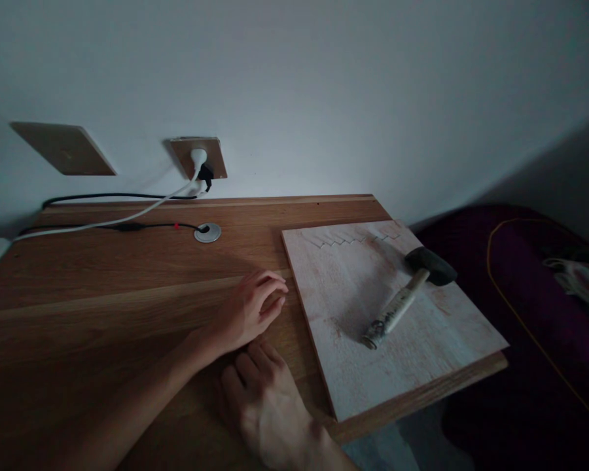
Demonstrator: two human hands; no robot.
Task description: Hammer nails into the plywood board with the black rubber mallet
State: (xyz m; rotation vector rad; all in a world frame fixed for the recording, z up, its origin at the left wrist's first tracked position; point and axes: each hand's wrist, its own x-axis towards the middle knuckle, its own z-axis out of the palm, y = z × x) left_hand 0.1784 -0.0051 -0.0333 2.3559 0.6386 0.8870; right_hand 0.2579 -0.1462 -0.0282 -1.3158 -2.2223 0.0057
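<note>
My left hand (252,307) rests on the wooden tabletop (127,281), its fingers loosely bent with a gap between them and nothing held. Just below it, my right hand (265,392) lies on the table with the fingers curled in like a fist; nothing shows in it. To the right of both hands is a flat, square whitish slab (334,294) with brownish smudges. A rubber mallet (397,304) lies on the slab, its black head toward the far right and its worn, light handle pointing back. Near the slab's far edge runs a thin zigzag line (343,242).
A wall socket (209,157) holds plugs with a white cable (108,224) and a black cable. A blank wall plate (63,150) is at left. A round cable grommet (207,232) sits in the tabletop. Dark purple fabric (535,281) lies beyond the table's right edge.
</note>
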